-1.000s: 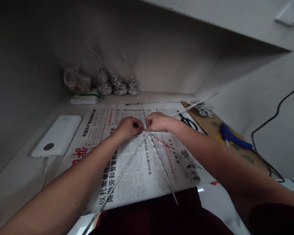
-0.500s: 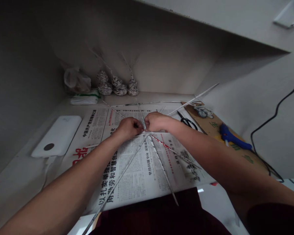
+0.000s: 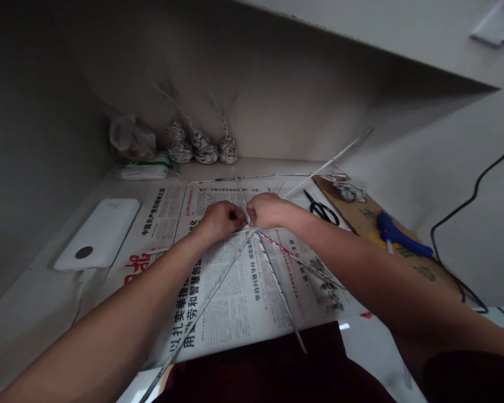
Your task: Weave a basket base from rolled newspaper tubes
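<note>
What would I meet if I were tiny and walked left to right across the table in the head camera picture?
White power bank → left hand → right hand → black-handled scissors → blue glue gun.

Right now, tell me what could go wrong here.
The paper strips might shift where they cross if the left hand or right hand lets go. One near end juts past the newspaper over dark clothing and could snag. The scissors lie close beyond the right forearm, so a sweep might knock them.
</note>
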The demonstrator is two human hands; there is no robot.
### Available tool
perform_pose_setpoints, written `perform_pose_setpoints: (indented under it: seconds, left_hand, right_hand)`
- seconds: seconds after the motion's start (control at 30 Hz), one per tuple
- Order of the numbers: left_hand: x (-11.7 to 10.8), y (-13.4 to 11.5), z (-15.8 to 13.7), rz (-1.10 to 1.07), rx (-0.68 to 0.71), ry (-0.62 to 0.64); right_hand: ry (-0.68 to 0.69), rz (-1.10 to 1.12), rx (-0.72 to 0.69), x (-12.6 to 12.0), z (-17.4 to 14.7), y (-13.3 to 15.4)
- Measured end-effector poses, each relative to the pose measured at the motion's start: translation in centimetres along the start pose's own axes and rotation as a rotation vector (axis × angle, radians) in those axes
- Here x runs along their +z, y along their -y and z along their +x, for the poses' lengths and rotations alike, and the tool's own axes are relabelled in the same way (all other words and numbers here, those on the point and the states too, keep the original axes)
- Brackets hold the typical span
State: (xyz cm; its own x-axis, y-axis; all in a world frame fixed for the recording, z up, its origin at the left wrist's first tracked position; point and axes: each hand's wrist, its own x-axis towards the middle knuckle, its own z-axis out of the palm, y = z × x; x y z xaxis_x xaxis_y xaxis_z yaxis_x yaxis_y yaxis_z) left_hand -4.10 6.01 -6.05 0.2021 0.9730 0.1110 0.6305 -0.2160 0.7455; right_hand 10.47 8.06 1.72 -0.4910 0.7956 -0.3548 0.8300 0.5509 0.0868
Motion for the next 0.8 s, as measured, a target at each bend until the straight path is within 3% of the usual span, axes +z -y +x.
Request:
perform_pose_setpoints:
  seconds: [0.33,0.63,0.8]
  left_hand:
    - [0.1,0.0,0.0,0.01,0.011,-0.009]
    - [0.0,-0.1,0.0,0.006,0.001,-0.01]
    - [-0.1,-0.4,-0.1,0.018,-0.002,-0.002]
  right_hand:
    - [-0.003,0.028,0.024,0.1,0.0,-0.2]
    - [0.061,0.296,0.061,0.7,0.3,-2.6]
    - [0.047,0.203,0.104,0.1,0.2,-1.7]
